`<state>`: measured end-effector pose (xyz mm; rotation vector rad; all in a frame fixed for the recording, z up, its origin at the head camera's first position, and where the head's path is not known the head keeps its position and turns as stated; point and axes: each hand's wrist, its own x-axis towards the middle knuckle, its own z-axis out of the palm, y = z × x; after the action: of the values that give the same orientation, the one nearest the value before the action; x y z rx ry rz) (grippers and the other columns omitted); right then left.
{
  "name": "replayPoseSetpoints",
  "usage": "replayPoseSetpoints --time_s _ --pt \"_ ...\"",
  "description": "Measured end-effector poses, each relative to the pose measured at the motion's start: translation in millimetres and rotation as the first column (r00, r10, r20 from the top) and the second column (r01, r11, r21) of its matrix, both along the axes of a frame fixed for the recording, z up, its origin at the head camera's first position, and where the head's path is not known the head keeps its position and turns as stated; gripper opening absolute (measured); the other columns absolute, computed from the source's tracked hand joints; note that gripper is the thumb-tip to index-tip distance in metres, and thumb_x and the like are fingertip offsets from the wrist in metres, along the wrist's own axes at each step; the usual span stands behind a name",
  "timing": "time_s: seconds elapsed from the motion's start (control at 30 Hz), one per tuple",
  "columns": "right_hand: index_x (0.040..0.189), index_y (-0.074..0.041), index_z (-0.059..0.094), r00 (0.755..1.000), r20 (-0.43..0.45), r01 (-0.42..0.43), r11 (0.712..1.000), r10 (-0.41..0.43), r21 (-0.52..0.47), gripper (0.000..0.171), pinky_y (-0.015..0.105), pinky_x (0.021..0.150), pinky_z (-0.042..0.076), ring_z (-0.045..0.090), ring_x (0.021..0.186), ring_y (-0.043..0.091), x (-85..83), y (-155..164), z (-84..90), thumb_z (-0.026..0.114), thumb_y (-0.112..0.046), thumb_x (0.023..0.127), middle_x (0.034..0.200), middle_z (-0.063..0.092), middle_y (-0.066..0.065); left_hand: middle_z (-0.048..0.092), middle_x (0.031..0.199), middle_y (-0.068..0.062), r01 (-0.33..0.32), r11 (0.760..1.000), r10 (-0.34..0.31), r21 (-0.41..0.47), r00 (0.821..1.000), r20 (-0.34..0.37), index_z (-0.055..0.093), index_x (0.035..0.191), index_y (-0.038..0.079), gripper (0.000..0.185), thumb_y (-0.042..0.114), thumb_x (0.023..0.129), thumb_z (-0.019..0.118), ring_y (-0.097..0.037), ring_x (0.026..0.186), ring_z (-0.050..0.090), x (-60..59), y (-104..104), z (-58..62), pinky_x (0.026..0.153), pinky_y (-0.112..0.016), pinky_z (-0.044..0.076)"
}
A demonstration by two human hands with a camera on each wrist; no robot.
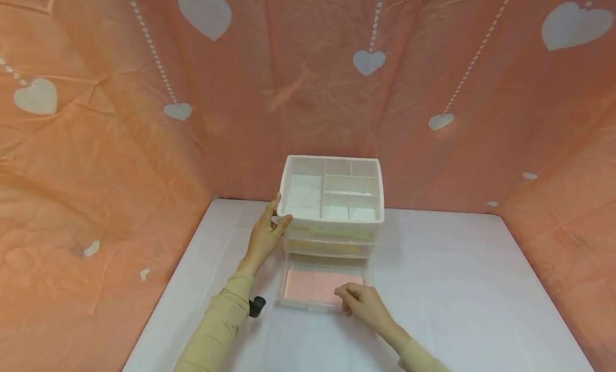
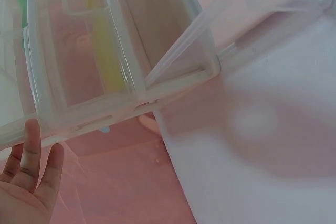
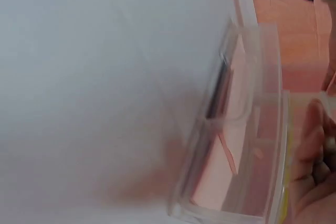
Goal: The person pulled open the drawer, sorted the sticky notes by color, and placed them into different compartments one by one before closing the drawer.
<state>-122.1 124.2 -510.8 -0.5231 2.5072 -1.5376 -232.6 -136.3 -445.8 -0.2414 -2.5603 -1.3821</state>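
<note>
A white plastic drawer organizer point(image 1: 332, 219) stands on the table, its top tray split into several compartments. My left hand point(image 1: 266, 234) is at its left side, thumb by the front corner; in the left wrist view, extended fingers point(image 2: 31, 156) touch the side wall. The clear bottom drawer point(image 1: 308, 307) is pulled out toward me and holds flat pink sheets point(image 1: 310, 286). Over the drawer's right front part is my right hand point(image 1: 366, 307), fingers loosely bent. The right wrist view shows those fingers point(image 3: 310, 145) beside the drawer front with nothing visible in them.
Two upper drawers point(image 1: 332, 248) are closed, with yellowish contents showing through. A white cloth covers the table point(image 1: 447, 286). Pink curtains point(image 1: 308, 94) with white hearts surround it at the back and sides. A black device point(image 1: 257, 307) sits at my left wrist.
</note>
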Motion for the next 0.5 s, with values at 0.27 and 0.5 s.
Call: replayPoseSetpoints --time_s 0.27,0.5 --pt "0.118 0.008 0.059 0.992 0.082 -0.099 0.995 0.098 0.001 0.041 0.015 0.060 0.051 0.068 0.069 0.012 14.6 -2 -10.2 0.053 -0.025 0.095 0.085 0.072 0.013 0.054 0.117 -0.015 -0.004 1.000 0.004 0.006 1.000 0.009 0.023 0.146 0.041 0.064 0.039 0.091 0.057 -0.014 0.060 0.053 0.8 0 -0.2 0.058 -0.029 0.045" --pt "0.112 0.004 0.063 0.998 -0.033 -0.046 0.991 0.051 0.129 0.032 0.015 0.058 0.047 0.061 0.063 0.002 14.4 -5 -13.8 0.053 -0.022 0.095 0.081 0.071 0.009 0.054 0.118 -0.015 -0.006 1.000 0.006 -0.005 1.000 -0.003 0.023 0.146 0.041 0.063 0.039 0.092 0.056 -0.013 0.059 0.054 -0.4 0 -1.6 0.059 -0.028 0.045"
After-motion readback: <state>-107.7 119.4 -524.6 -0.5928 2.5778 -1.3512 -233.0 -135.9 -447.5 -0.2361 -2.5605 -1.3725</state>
